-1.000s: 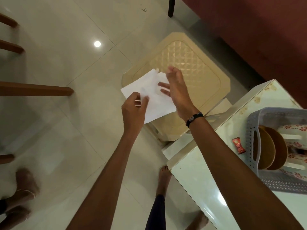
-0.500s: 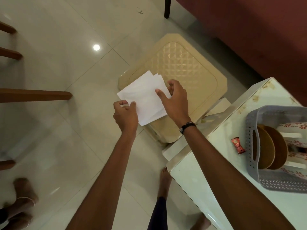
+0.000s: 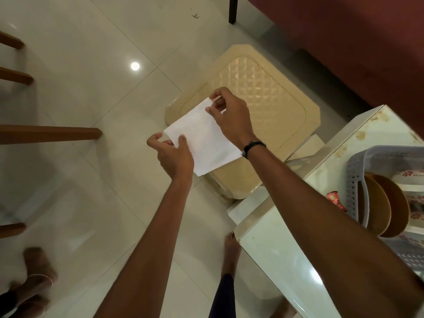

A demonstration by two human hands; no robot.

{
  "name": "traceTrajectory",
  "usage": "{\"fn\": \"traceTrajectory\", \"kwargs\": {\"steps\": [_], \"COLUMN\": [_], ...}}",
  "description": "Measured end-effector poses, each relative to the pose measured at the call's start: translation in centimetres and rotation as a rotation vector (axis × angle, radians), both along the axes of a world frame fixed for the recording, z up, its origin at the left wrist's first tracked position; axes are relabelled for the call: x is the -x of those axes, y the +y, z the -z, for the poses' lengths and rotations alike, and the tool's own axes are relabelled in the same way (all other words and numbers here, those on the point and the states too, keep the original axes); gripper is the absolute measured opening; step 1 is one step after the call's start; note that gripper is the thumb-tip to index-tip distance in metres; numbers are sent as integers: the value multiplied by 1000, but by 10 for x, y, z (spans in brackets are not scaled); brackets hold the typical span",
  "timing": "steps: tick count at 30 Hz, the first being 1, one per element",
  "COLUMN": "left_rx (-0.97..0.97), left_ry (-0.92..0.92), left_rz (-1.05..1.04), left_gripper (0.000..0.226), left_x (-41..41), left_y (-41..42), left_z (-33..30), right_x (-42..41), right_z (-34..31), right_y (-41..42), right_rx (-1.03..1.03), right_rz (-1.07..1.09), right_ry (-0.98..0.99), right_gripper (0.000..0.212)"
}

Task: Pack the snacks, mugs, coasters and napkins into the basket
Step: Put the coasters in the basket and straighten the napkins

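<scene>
I hold a stack of white napkins (image 3: 204, 143) in the air over the floor and a beige stool. My left hand (image 3: 175, 157) pinches the stack's near left corner. My right hand (image 3: 231, 118) pinches its far top corner. At the right edge a grey perforated basket (image 3: 354, 180) stands on a pale glass-topped table (image 3: 286, 260). Inside the basket lean two round brown coasters (image 3: 385, 210) beside white mugs with red flowers (image 3: 413, 175). A small red snack packet (image 3: 335, 199) lies on the table against the basket's left wall.
The beige plastic stool (image 3: 263, 99) stands on the tiled floor under the napkins. Wooden chair legs (image 3: 50, 134) reach in from the left. Another person's feet (image 3: 36, 278) are at the bottom left, my own foot (image 3: 231, 251) beside the table. A dark red sofa (image 3: 344, 42) fills the top right.
The fanned napkins have been squared into one neat stack. My right hand went from lying flat on them to pinching the far corner, and my left hand shifted to the near left corner.
</scene>
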State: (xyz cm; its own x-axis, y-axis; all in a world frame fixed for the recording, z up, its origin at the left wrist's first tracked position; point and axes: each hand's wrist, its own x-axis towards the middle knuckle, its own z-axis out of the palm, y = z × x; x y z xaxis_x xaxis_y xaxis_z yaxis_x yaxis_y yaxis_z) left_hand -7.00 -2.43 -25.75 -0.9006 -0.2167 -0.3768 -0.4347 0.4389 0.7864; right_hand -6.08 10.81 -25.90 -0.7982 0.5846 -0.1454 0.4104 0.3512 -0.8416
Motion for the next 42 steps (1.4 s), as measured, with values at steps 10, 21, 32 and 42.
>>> {"fn": "traceTrajectory", "kwargs": {"steps": [10, 21, 32, 42], "left_rx": [-135, -331, -687, -585], "left_ry": [-170, -295, -552, -637], "left_rz": [-16, 98, 480, 732], "left_gripper": [63, 19, 52, 42], "left_x": [-15, -20, -74, -218], "left_y": [-4, -2, 38, 121], "left_z": [8, -14, -53, -76], "right_x": [-46, -62, -181, -349], "right_z": [3, -13, -50, -83], "right_y": [-7, -2, 48, 90], "right_rx": [73, 381, 1028, 777], "right_rz": [229, 140, 163, 516], "right_ry": [-55, -258, -15, -15], "right_gripper": [48, 29, 51, 39]}}
